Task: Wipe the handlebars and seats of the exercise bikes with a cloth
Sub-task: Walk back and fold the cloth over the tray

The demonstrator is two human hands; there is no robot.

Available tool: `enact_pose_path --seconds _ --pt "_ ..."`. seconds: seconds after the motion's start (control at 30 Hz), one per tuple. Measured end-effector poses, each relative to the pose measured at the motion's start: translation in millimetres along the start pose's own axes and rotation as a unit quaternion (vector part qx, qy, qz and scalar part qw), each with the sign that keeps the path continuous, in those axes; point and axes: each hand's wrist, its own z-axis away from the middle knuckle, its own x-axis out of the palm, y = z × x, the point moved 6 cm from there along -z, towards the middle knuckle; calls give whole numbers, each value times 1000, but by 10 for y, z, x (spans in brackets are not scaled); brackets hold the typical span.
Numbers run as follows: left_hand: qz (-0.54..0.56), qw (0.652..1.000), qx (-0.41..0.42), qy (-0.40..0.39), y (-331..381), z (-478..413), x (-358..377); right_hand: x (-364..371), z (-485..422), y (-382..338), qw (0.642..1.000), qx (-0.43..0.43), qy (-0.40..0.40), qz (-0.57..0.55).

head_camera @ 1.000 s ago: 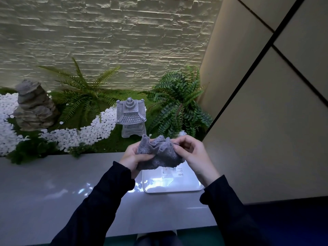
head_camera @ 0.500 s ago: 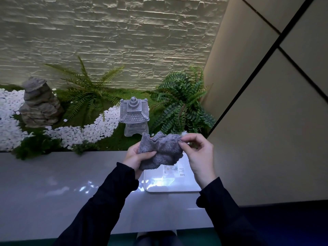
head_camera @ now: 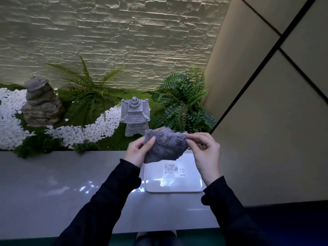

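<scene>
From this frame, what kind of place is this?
Likely an indoor lobby or lounge with a decorative rock garden: stone pagoda lantern, white pebbles and ferns, behind a glossy white ledge.

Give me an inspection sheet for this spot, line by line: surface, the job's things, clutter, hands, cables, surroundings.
Surface: glossy grey ledge, with light reflections on it.
Job's things: grey fluffy cloth held up between both hands; no bikes in view.
Clutter: white tray with a printed label, on the ledge near the right-hand wall.
Grippers: left hand grips the cloth's left edge, thumb on the front; right hand pinches its upper right corner.
Cables: nothing seen.
Surroundings: stone lantern, ferns, white pebbles and rock pile behind the ledge; stone wall at the back; beige panelled wall on the right.
</scene>
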Motion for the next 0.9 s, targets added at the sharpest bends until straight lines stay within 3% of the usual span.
enact_pose_path --seconds 0.13,0.2,0.37,0.63,0.7,0.83,0.9 --pt "-174 981 86 15 167 -12 6 -25 -26 -16 1000 -23 9 10" --pt "-211 972 104 10 219 -9 42 -37 -48 2 1000 -23 13 14" --pt "-182 976 114 -24 394 15 215 -74 -152 19 1000 -7 -5 -30" --pt "-130 985 77 -82 564 16 402 -115 -364 -24 970 88 -133 -185" --pt "-84 992 56 -81 595 -5 467 -41 -372 45 942 155 -160 -253" --pt "1 997 -12 -82 594 -22 561 270 -67 227 829 319 -283 -361" --pt "28 997 -33 -64 599 -26 542 359 87 270 791 357 -295 -399"
